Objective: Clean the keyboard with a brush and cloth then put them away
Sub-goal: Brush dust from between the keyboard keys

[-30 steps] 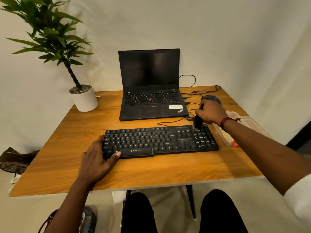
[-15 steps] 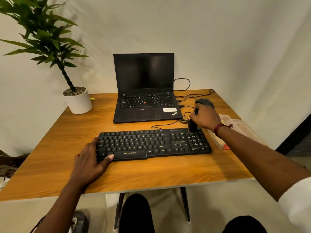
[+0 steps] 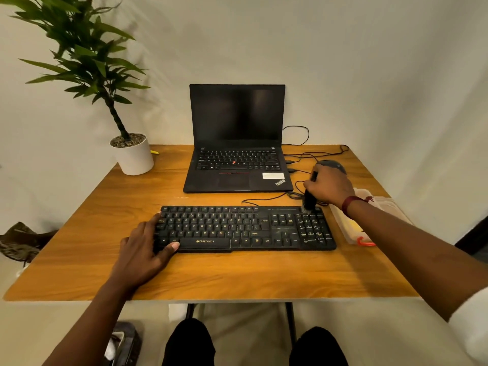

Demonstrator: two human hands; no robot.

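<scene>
A black keyboard (image 3: pixel 245 228) lies across the middle of the wooden table (image 3: pixel 79 249). My left hand (image 3: pixel 144 249) rests flat on its left end, with the thumb by the spacebar. My right hand (image 3: pixel 328 187) grips a small black brush (image 3: pixel 309 200). The bristles point down and touch the top right corner of the keyboard, above the number pad. No cloth is clearly visible.
An open black laptop (image 3: pixel 237 154) stands behind the keyboard, with cables (image 3: pixel 303 154) trailing to its right. A dark mouse (image 3: pixel 331 163) sits behind my right hand. A clear plastic box (image 3: pixel 353 228) lies at the right edge. A potted plant (image 3: pixel 132 154) occupies the back left corner.
The brush has stayed at the keyboard's top right corner with only slight movement. My left hand has kept its place. The camera view has shifted a little.
</scene>
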